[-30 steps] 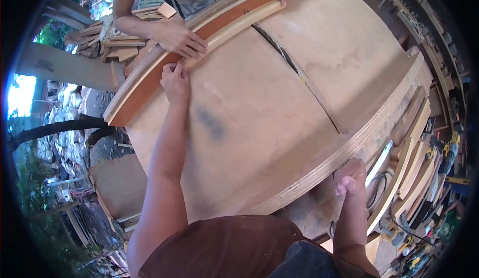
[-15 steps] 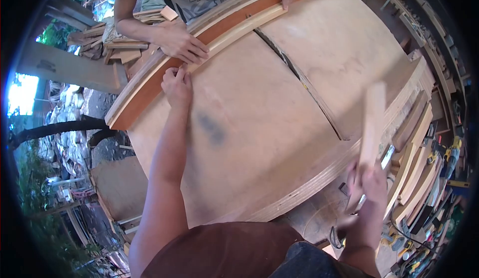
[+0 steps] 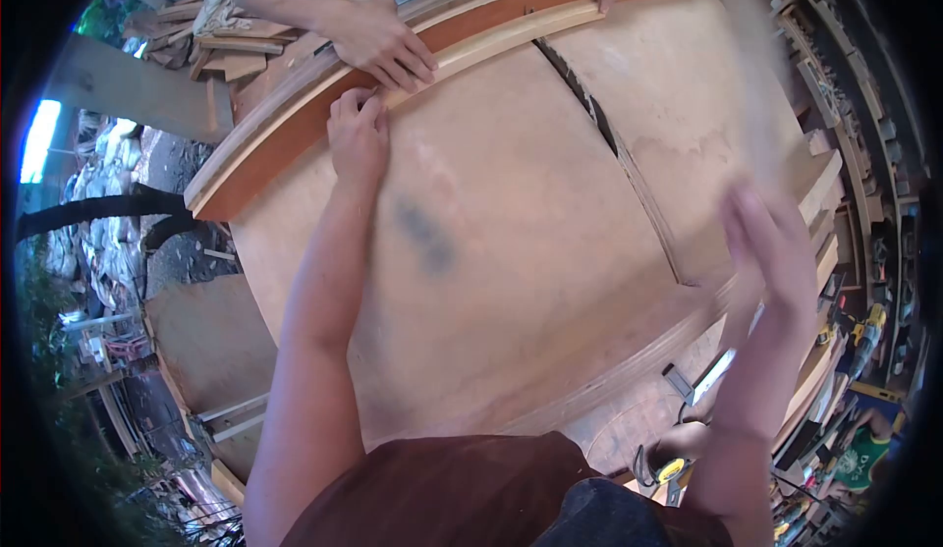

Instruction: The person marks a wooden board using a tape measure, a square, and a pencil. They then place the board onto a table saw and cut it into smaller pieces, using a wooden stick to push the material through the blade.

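Note:
My left hand is closed at the near edge of a curved wooden piece, fingers pinched against the end of a pale strip; what they grip is too small to tell. On the right, my right hand is raised over the board's edge, wrapped round a pale wooden stick blurred by motion. The curved piece lies across the far side of a large plywood board that has a long dark slot. A co-worker's two hands press on the strip and curved piece.
Curved wooden pieces and a yellow power tool lie at the right. Scrap wood is piled at the upper left. A metal square rests by the board's near right edge. Another person in green shows at the lower right.
My right hand and the stick have swung up and away from me. The view has shifted slightly, while my left hand stays by the strip's end.

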Tool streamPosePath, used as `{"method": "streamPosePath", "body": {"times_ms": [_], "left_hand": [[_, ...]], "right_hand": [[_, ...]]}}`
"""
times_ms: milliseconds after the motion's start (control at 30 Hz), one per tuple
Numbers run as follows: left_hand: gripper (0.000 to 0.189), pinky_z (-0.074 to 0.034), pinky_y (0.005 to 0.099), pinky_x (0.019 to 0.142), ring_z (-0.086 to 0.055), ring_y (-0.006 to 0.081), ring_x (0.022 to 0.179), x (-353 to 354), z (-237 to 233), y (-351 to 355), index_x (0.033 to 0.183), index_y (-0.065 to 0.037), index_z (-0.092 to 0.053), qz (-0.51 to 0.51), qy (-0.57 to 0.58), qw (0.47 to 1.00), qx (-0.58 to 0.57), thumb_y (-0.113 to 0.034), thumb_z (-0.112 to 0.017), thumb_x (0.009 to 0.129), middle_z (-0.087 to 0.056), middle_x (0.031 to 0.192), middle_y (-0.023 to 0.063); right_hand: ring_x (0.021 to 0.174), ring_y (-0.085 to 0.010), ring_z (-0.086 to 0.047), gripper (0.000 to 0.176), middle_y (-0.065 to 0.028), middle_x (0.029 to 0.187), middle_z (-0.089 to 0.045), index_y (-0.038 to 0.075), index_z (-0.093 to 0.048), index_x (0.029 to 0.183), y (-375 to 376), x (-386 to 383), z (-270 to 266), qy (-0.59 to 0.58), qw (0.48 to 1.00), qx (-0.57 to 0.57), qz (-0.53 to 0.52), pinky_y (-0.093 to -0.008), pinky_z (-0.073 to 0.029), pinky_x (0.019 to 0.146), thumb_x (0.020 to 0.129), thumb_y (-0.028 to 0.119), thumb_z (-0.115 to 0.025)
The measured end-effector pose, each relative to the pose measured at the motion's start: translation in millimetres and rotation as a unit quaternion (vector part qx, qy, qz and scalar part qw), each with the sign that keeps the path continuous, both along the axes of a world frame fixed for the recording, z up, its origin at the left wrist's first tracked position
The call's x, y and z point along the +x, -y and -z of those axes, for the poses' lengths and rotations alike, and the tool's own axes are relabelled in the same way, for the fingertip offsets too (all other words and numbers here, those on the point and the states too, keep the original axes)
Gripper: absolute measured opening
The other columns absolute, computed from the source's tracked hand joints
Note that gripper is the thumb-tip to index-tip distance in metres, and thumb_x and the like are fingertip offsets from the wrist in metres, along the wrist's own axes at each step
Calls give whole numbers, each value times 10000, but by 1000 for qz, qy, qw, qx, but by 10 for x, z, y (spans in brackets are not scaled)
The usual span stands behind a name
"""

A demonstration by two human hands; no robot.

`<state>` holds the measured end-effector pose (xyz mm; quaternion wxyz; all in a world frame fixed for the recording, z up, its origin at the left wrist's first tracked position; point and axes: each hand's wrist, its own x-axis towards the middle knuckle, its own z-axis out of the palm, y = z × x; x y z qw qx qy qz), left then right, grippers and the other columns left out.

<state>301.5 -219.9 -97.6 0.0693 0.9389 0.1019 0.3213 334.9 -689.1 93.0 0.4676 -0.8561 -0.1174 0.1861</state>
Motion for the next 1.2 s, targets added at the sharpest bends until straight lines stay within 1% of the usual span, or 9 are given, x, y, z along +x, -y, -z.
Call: {"method": "streamPosePath", "body": {"times_ms": [300,400,500,700,800,833,900,1067,1200], "left_hand": [[330,-447,406,926,-544,271,1069,21,44,-13,1160,-164,-702,-16,-12,1000,3,-95,-664,839,-597,1096,72],[346,-448,408,923,-542,284,1064,24,62,-27,1169,-171,-699,-4,1,1000,2,-93,-670,834,-595,1095,83],[283,-451,420,909,-541,290,1044,46,100,-82,1095,-128,-704,15,1,1000,11,-74,-670,820,-589,1074,83],[327,-459,418,908,-541,299,1030,33,0,26,1134,-144,-702,19,21,1000,3,-60,-665,821,-591,1061,99],[348,-461,418,910,-541,296,1030,63,53,-21,1156,-156,-699,6,13,1000,8,-58,-661,825,-590,1063,98],[348,-461,418,910,-541,296,1030,41,57,10,1156,-156,-699,9,11,1000,8,-58,-661,825,-590,1063,98],[342,-461,421,914,-543,295,1031,52,15,13,1155,-156,-699,-3,-3,1000,0,-60,-657,830,-593,1065,97],[318,-464,421,901,-545,296,1039,-2,52,-4,1145,-157,-700,9,-1,1000,7,-77,-654,840,-594,1078,86],[310,-466,420,887,-549,289,1042,60,54,-45,1132,-158,-697,4,7,1000,14,-86,-657,833,-595,1079,75]], "right_hand": [[304,-133,-433,596,4,398,-427,132,-434,498,1158,-2225,1958,-115,754,640,97,-273,-309,265,1001,440,-521],[298,-144,-459,516,-20,393,-422,110,-432,512,797,-1947,2124,-156,686,710,-35,-283,-356,253,992,276,-526],[292,-157,-469,408,-49,401,-454,84,-455,535,567,-1826,2130,-219,678,670,209,-300,-415,264,934,141,-521],[390,-219,-559,73,-140,553,-565,-59,-590,832,799,-1713,2601,-249,524,812,-60,-365,-525,328,852,9,-572],[359,-230,-536,90,-141,516,-548,-51,-592,762,550,-1748,2001,-239,642,713,152,-379,-519,323,827,10,-588],[359,-230,-536,90,-141,516,-548,-51,-592,762,618,-1712,2091,-238,641,713,155,-379,-519,323,827,10,-588],[328,-220,-517,206,-125,468,-529,-30,-561,635,751,-1465,2401,-173,585,765,-206,-369,-513,310,835,13,-585],[325,-199,-521,336,-85,451,-529,4,-524,546,691,-1612,2111,-252,656,696,145,-302,-485,294,845,87,-654],[328,-200,-525,372,-69,442,-531,30,-541,535,744,-1554,1923,-159,719,677,19,-295,-421,284,849,156,-696]]}}
